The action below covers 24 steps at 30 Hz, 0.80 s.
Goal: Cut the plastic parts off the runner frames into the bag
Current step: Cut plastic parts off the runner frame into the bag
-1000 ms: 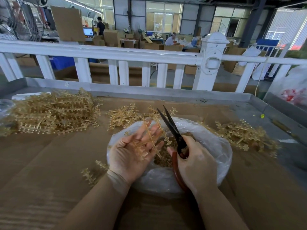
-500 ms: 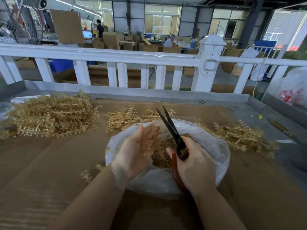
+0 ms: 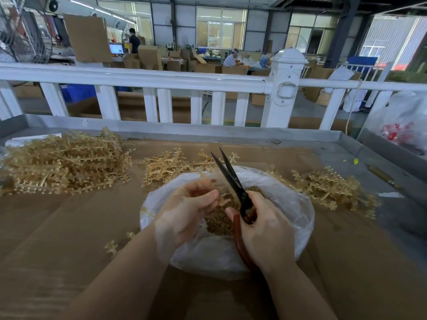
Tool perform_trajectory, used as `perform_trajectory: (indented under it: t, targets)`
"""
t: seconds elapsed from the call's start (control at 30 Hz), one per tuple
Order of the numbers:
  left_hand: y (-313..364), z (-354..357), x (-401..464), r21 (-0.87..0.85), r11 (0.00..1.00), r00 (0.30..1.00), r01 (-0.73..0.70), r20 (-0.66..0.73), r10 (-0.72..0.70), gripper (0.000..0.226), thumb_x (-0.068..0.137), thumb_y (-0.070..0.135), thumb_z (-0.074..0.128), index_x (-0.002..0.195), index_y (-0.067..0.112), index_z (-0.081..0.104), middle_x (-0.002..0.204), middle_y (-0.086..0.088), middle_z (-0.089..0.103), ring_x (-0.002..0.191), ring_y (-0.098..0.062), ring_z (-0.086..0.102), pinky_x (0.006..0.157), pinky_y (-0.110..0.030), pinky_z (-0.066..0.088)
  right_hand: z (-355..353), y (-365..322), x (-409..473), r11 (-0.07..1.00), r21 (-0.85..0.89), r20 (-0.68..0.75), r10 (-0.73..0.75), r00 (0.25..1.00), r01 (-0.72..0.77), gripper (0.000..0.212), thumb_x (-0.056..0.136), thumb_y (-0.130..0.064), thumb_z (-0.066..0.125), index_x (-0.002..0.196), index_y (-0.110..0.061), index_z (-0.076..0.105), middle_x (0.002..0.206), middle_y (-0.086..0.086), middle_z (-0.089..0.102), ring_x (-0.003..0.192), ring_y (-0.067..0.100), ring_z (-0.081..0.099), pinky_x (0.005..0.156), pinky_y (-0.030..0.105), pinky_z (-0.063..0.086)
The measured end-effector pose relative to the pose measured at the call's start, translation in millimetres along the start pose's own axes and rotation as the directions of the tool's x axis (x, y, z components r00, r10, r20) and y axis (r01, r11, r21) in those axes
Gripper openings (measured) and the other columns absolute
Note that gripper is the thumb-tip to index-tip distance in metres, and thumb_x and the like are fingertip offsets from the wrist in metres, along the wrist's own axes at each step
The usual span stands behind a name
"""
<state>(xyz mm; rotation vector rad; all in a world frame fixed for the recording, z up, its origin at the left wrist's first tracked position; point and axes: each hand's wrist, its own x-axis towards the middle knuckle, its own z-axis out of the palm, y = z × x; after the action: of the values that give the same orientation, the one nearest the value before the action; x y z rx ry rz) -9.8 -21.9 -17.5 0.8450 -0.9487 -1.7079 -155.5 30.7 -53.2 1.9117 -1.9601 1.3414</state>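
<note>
Amber plastic fills the head view: cut parts lie heaped inside the clear bag at 6 o'clock on the tabletop. Left hand curls its fingers round a blurred frame held over the bag's mouth. Right hand grips the red handles of the scissors, whose blades point to 12 o'clock and stand slightly parted.

Risks, as I judge them: the blades sit just beside the left fingertips, so a hasty snip could nick them; parts cut near the rim may fly out, as strays at 8 o'clock suggest.

Uncut frames sit in a big pile at 10 o'clock, a smaller heap at 12, and more at 2. A white railing stands behind. Nothing blocks the bag.
</note>
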Motion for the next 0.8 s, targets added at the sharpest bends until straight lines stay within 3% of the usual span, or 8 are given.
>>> perform_trajectory:
  t: [0.13,0.3,0.43,0.63,0.8]
  targets:
    - [-2.4,0.5,2.6,-0.039,0.996,0.986,-0.084,-0.147,0.078,0.017,0.081,-0.013,0.057,0.085,0.002,0.060,0.073,-0.008,0.066,0.065,-0.013,0.066,0.061,-0.019,0.057,-2.3,0.3,-0.1,0.999,0.021,0.028,-0.026,0.999,0.026,0.036,0.081,-0.051,0.062,0.104,-0.024,0.064,0.085,-0.011,0.064,0.079,0.006,0.058,0.070,0.018,0.045]
    - [-5.3,-2.2,7.6,-0.113,0.989,0.973,-0.099,-0.221,0.073,0.015,0.084,-0.007,0.058,0.084,0.007,0.061,0.076,-0.007,0.068,0.063,-0.011,0.067,0.065,-0.022,0.057,-3.2,0.4,0.1,0.996,0.041,0.075,-0.088,0.993,0.085,0.039,0.082,-0.057,0.054,0.103,-0.024,0.062,0.082,-0.011,0.062,0.080,0.008,0.057,0.070,0.025,0.048]
    - [-6.7,-2.6,10.0,-0.103,0.990,0.977,-0.092,-0.204,0.070,0.022,0.087,-0.007,0.054,0.108,0.000,0.060,0.092,-0.013,0.067,0.079,-0.018,0.065,0.075,-0.024,0.056,-2.3,-0.4,-0.4,0.991,0.009,0.119,-0.134,0.984,0.134,0.038,0.082,-0.057,0.052,0.102,-0.026,0.061,0.083,-0.011,0.060,0.082,0.010,0.056,0.072,0.025,0.048]
    - [-5.0,-5.9,6.8,-0.111,0.991,0.983,-0.079,-0.175,0.059,0.019,0.091,-0.006,0.051,0.088,0.009,0.061,0.065,-0.001,0.068,0.057,-0.007,0.064,0.065,-0.019,0.055,-1.7,-1.8,-0.9,0.990,-0.007,0.128,-0.140,0.982,0.142,0.037,0.082,-0.057,0.054,0.102,-0.026,0.060,0.083,-0.009,0.061,0.081,0.013,0.057,0.070,0.028,0.049]
    - [-4.3,-7.8,6.8,-0.140,0.989,0.991,-0.056,-0.131,0.038,0.020,0.090,-0.005,0.050,0.086,0.011,0.061,0.063,0.001,0.068,0.053,-0.005,0.063,0.059,-0.018,0.054,-2.1,-2.2,0.2,0.988,-0.019,0.136,-0.150,0.979,0.154,0.039,0.081,-0.057,0.053,0.102,-0.024,0.061,0.082,-0.008,0.062,0.080,0.014,0.057,0.069,0.028,0.048]
